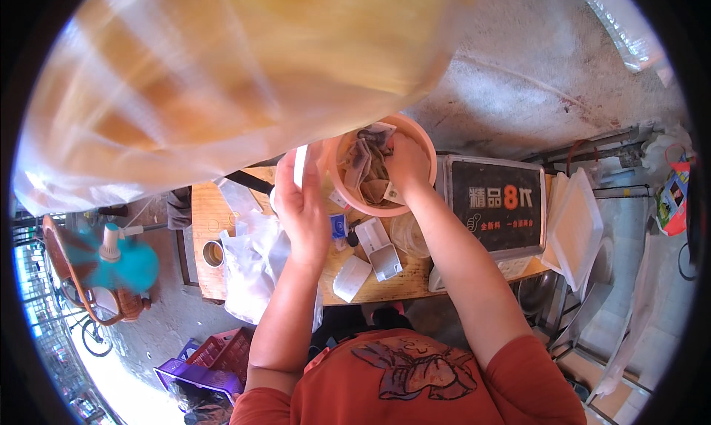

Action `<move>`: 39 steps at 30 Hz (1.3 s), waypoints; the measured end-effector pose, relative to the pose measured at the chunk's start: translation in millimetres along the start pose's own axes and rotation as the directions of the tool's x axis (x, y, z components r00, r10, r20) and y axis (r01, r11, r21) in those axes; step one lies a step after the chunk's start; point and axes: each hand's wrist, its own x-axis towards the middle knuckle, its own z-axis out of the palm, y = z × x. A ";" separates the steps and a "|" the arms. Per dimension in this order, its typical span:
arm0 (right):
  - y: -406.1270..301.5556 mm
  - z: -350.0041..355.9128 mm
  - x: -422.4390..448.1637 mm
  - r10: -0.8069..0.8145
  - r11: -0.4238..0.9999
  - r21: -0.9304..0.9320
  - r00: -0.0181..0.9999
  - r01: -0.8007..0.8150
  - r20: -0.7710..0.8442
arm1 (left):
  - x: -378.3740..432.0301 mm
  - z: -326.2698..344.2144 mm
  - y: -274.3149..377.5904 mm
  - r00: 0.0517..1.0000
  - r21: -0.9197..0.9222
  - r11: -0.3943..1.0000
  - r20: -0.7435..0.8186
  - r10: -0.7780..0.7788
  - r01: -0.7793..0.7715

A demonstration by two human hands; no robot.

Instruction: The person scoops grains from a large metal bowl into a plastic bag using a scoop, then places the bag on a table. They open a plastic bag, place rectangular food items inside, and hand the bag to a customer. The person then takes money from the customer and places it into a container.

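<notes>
My left hand [303,205] is raised above the wooden table, its fingers wrapped around a slim white object [300,165] seen edge-on; I cannot tell what it is. My right hand [410,161] reaches into a pink plastic bucket [431,147], among crumpled paper notes [358,164] that look like banknotes. Its fingertips are partly hidden there, so whether they pinch a note is unclear. Clear plastic bags [253,258] lie beneath and left of my left hand. Between my forearms sit a white plastic holder [379,247] and a white box-like piece [352,279].
A blurred clear bag with yellow contents [250,64] hangs close overhead. Right of the bucket stands a dark sign box [496,205] bearing writing. An open tin [213,253] is near the table's left edge. A turquoise fan [133,264] spins at left; plastic baskets [214,358] lie below.
</notes>
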 end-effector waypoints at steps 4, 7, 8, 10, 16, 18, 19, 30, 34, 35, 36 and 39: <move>3.8 9.2 1.1 -0.023 0.999 -0.050 0.999 0.022 -0.026 | 0.1 0.2 0.7 1.000 -0.021 1.000 0.007 0.018 -0.018; 0.6 4.2 1.9 0.022 0.999 -0.030 0.998 -0.020 0.052 | -1.3 1.8 -0.3 1.000 -0.031 0.999 0.011 0.016 -0.016; -3.1 2.5 1.2 0.037 0.999 -0.015 0.996 -0.035 0.078 | -2.0 1.3 0.0 1.000 -0.037 0.999 0.008 0.011 -0.010; -6.0 -2.6 1.3 0.055 0.999 -0.005 0.996 -0.055 0.075 | -2.0 -1.0 -0.8 1.000 -0.038 0.999 0.015 0.001 0.000; -23.8 -45.7 -15.2 -0.005 0.999 -0.051 0.999 0.007 0.033 | -1.0 -3.8 -0.8 0.999 -0.049 0.999 0.021 0.024 -0.023; -28.6 -64.2 -23.9 -0.026 0.998 -0.058 0.998 0.029 0.049 | -1.3 -3.4 0.6 0.999 -0.033 0.999 0.040 -0.002 0.003; -29.9 -71.9 -27.4 -0.043 0.993 -0.102 0.996 0.051 0.080 | -1.0 -3.1 0.5 0.999 -0.015 1.000 0.038 0.021 -0.020; -5.2 -131.2 -63.7 -0.056 0.995 -0.091 0.990 0.044 -0.128 | -8.5 22.6 7.7 0.915 0.214 0.891 0.135 0.380 -0.401; 48.2 -158.1 -84.0 0.097 0.943 0.333 0.939 0.020 -0.329 | -33.0 43.2 2.6 0.778 0.394 0.697 0.492 0.390 -0.599; 67.3 -162.1 -91.6 0.182 0.826 0.563 0.937 0.019 -0.298 | -41.8 51.6 -6.4 0.746 0.423 0.649 0.560 0.362 -0.632; 70.3 -172.2 -99.6 0.246 0.652 0.757 0.937 0.029 -0.248 | -49.7 54.0 -12.5 0.712 0.426 0.660 0.658 0.245 -0.620; 98.1 -208.0 -144.7 0.355 0.210 0.962 0.930 -0.177 0.093 | -66.7 63.5 -19.4 0.650 0.450 0.615 0.748 0.137 -0.648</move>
